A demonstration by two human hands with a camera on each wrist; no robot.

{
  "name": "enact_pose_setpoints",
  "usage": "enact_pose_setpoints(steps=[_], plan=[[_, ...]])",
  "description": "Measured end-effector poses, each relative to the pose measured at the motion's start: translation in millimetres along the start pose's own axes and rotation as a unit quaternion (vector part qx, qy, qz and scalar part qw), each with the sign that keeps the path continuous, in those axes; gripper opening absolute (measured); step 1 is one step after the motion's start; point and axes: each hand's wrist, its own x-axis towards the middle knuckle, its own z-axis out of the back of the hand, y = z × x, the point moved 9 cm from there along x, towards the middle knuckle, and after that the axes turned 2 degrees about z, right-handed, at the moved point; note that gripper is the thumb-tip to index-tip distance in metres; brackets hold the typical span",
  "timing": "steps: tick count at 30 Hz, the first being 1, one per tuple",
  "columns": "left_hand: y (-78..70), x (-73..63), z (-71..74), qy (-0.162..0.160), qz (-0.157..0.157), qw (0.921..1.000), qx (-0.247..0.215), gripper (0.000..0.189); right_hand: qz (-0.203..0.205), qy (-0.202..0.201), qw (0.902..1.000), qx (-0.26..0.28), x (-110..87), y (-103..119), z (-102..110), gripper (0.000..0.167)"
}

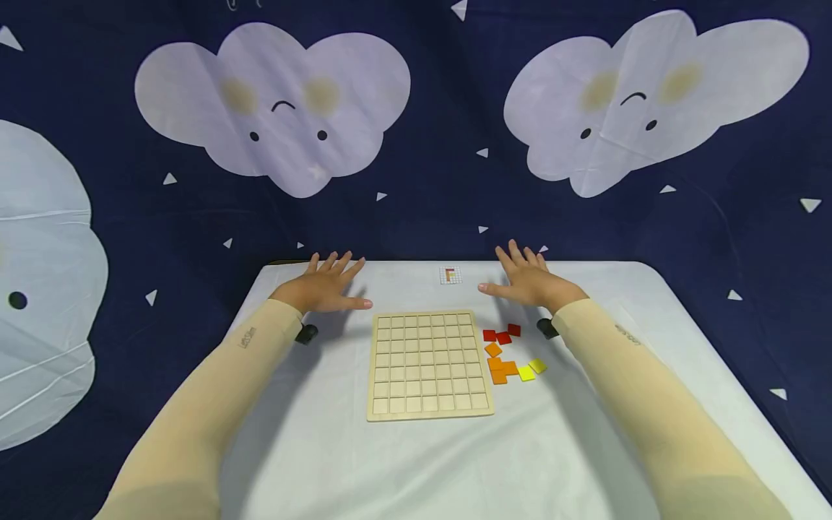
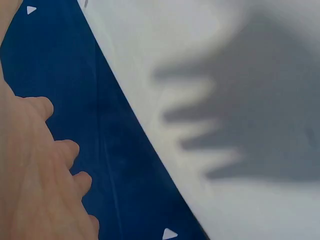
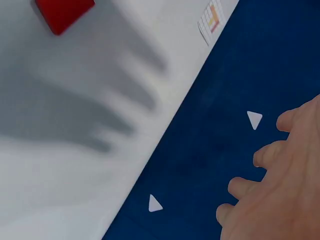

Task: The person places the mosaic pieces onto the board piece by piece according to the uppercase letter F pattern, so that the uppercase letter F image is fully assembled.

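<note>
Both hands are held out over the far part of the table, fingers spread and holding nothing. My left hand (image 1: pixel 327 286) is up and to the left of a wooden grid board (image 1: pixel 425 365) with square recesses. On the other side, my right hand (image 1: pixel 528 280) hovers beyond several red tiles (image 1: pixel 503 337). Orange tiles (image 1: pixel 499 370) and two yellow tiles (image 1: pixel 526 373) lie right of the board. Between the hands, near the far edge, is a small card (image 1: pixel 451 275) printed with a coloured grid pattern. In the right wrist view a red tile (image 3: pixel 64 12) shows at the top.
The white-covered table (image 1: pixel 429 469) has rounded far corners. Behind it hangs a dark blue cloth (image 1: pixel 442 209) with white clouds and triangles. Dark wrist cameras (image 1: pixel 307 334) sit under the sleeves. Hand shadows fall across the white cover in both wrist views.
</note>
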Motion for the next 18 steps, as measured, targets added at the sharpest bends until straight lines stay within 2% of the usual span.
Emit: enact_pose_setpoints(steps=[6,11,15,18], plan=[[-12.7,-7.9,-13.5,-0.009,-0.020,0.9992,-0.032,0.111,0.008,0.014,0.9996,0.024,-1.4,-1,-18,0.118],[-20.8,-12.1,-33.3,-0.010,-0.032,0.9983,-0.049,0.108,0.006,0.017,0.9986,0.050,-5.0,-2,-32,0.115],[-27.8,-16.0,-50.5,-0.010,-0.041,0.9960,-0.079,0.111,0.001,0.018,0.9968,0.078,-9.6,-4,-42,0.113],[-34.8,-19.3,-65.4,0.004,-0.049,0.9936,-0.102,0.115,0.000,0.024,0.9946,0.101,-12.4,-4,-50,0.112]])
